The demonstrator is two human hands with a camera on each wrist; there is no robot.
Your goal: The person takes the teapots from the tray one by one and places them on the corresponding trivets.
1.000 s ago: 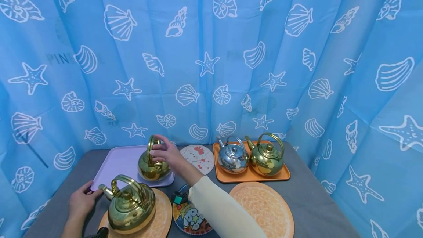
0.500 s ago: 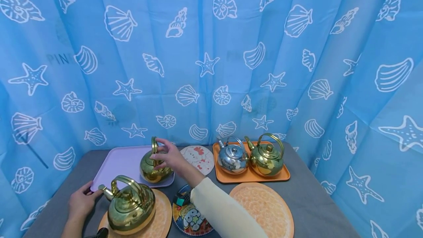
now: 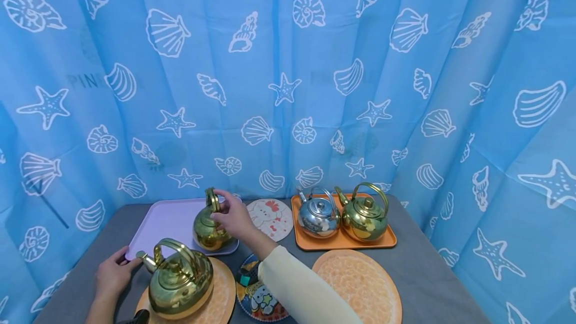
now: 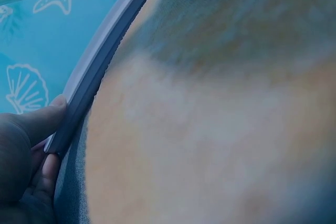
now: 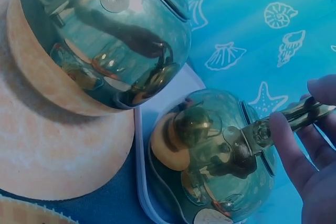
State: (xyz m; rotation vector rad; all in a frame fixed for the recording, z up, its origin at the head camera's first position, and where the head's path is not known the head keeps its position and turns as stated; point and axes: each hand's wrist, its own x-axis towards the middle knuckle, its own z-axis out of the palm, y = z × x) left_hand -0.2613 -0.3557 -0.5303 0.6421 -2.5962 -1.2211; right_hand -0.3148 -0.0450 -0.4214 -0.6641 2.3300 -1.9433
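Right grip (image 3: 236, 218) is clamped, thumb and fingers, on the handle (image 3: 212, 197) of a gold kettle (image 3: 208, 235), low and left of centre in the head view, at the right end of a lilac tray (image 3: 164, 219). Left grip (image 3: 112, 275), at lower left, pinches that tray's near-left corner. Right of that grip, a second gold kettle (image 3: 175, 286) stands on a round tan mat (image 3: 223, 286) near the bottom edge.
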